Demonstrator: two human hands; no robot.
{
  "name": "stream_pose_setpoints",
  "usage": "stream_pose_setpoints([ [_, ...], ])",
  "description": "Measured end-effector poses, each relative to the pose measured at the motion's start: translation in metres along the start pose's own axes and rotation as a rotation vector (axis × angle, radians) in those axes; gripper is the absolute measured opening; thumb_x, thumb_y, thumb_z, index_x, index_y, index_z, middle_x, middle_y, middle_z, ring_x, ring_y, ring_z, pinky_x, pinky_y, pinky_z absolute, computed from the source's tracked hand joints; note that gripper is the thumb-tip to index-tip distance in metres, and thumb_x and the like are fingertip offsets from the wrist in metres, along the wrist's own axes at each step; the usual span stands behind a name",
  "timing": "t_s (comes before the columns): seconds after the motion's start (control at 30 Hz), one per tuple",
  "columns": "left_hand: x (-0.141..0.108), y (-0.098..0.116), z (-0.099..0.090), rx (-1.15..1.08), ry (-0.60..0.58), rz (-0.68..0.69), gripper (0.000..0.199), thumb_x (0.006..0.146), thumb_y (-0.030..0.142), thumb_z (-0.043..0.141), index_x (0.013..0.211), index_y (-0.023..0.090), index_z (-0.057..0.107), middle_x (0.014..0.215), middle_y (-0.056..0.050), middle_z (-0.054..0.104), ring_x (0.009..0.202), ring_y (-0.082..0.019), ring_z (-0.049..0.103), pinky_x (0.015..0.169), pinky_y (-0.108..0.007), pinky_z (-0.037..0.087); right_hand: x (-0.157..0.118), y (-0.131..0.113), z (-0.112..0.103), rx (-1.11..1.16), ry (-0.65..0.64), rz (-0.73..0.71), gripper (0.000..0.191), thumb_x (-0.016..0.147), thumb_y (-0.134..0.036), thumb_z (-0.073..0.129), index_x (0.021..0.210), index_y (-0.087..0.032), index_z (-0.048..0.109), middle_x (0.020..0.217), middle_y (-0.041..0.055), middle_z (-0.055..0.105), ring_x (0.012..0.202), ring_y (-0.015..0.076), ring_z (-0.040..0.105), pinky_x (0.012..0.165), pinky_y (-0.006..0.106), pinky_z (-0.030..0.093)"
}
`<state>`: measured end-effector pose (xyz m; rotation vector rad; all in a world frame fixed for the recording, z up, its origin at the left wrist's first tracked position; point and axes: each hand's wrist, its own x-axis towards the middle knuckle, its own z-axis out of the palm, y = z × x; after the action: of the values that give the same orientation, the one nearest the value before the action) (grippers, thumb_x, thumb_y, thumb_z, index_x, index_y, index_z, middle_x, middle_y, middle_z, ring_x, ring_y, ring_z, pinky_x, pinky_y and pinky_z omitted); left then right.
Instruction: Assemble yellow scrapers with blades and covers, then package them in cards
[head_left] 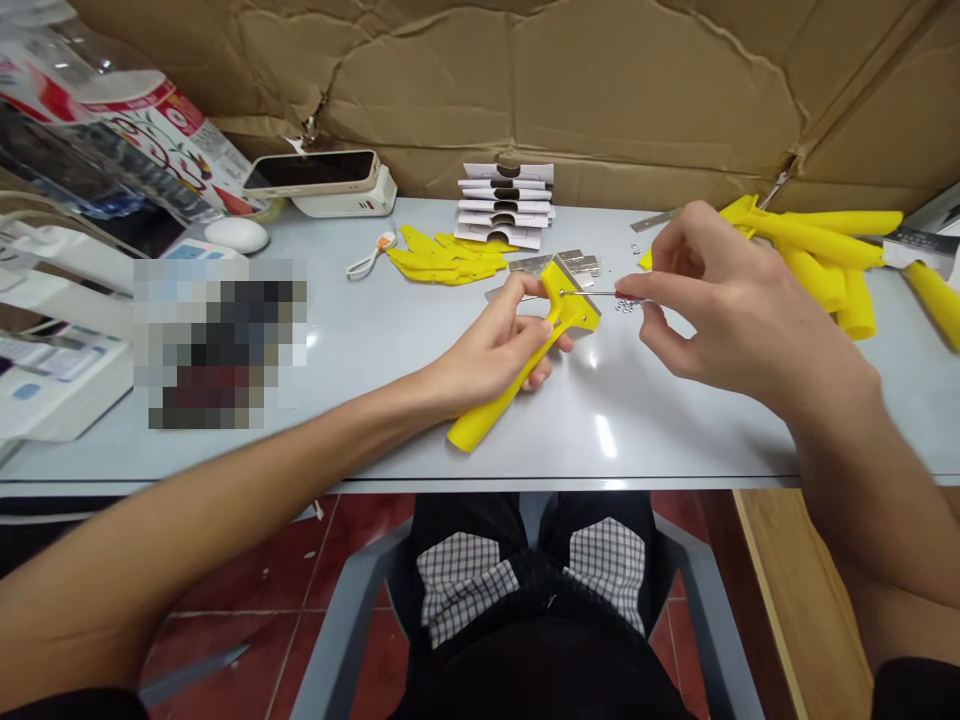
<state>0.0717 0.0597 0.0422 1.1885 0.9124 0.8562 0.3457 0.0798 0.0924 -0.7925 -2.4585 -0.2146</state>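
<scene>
My left hand [499, 350] is wrapped round a yellow scraper [491, 408], its handle slanting down to the left and its wide head up to the right. A metal blade edge shows along that head. In my right hand [720, 300] I pinch a small screwdriver [592, 293] with a thin metal shaft and a red part at the fingers. Its tip meets a screw on the scraper's head. Small nuts or screws [624, 306] lie on the table below my right fingers. Behind the scraper lie metal blades [566, 262].
Yellow flat plastic pieces [442, 258] lie left of a stack of folded paper packs [506, 205]. Yellow scraper handles [832, 255] are piled at right. A phone [315, 172] rests on a white box, near a white mouse [236, 236]. Cardboard [585, 90] stands behind the table.
</scene>
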Motion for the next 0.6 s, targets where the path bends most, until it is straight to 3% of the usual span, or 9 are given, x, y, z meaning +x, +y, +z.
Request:
stream_pose_setpoints([
  [0.1,0.001,0.001,0.001,0.015,0.023,0.004,0.025,0.111,0.019,0.063,0.122,0.027,0.042,0.100,-0.003,0.077,0.057,-0.009,0.060,0.058,-0.029,0.047,0.002,-0.001,0.002,-0.058,0.079,-0.082,0.026,0.107,-0.019,0.062,0.124,-0.030,0.080,0.112,0.0063,0.075,0.079,0.0223,0.070,0.064,0.039,0.056],
  [0.33,0.000,0.001,0.001,0.043,-0.001,0.011,0.024,0.112,0.020,0.062,0.122,0.027,0.042,0.099,-0.002,0.077,0.055,-0.009,0.060,0.058,-0.029,0.047,0.012,-0.002,0.006,0.087,0.311,-0.135,0.011,0.105,-0.020,0.071,0.110,-0.027,0.078,0.101,0.0031,0.077,0.078,0.0183,0.070,0.065,0.036,0.055],
  [0.5,0.001,0.000,0.001,0.008,0.021,0.001,0.025,0.111,0.021,0.064,0.122,0.027,0.042,0.099,-0.003,0.077,0.054,-0.009,0.059,0.057,-0.030,0.047,0.012,-0.004,0.006,0.104,0.211,-0.089,0.021,0.103,-0.016,0.059,0.115,-0.026,0.072,0.113,0.0070,0.071,0.088,0.0215,0.071,0.072,0.040,0.059],
  [0.6,0.001,0.000,0.001,-0.011,0.019,-0.006,0.027,0.110,0.021,0.065,0.123,0.027,0.042,0.099,-0.003,0.077,0.055,-0.009,0.059,0.058,-0.030,0.046,0.012,-0.002,0.005,0.109,0.215,-0.079,0.015,0.103,-0.017,0.062,0.113,-0.028,0.068,0.109,0.0057,0.071,0.088,0.0213,0.072,0.073,0.038,0.059],
])
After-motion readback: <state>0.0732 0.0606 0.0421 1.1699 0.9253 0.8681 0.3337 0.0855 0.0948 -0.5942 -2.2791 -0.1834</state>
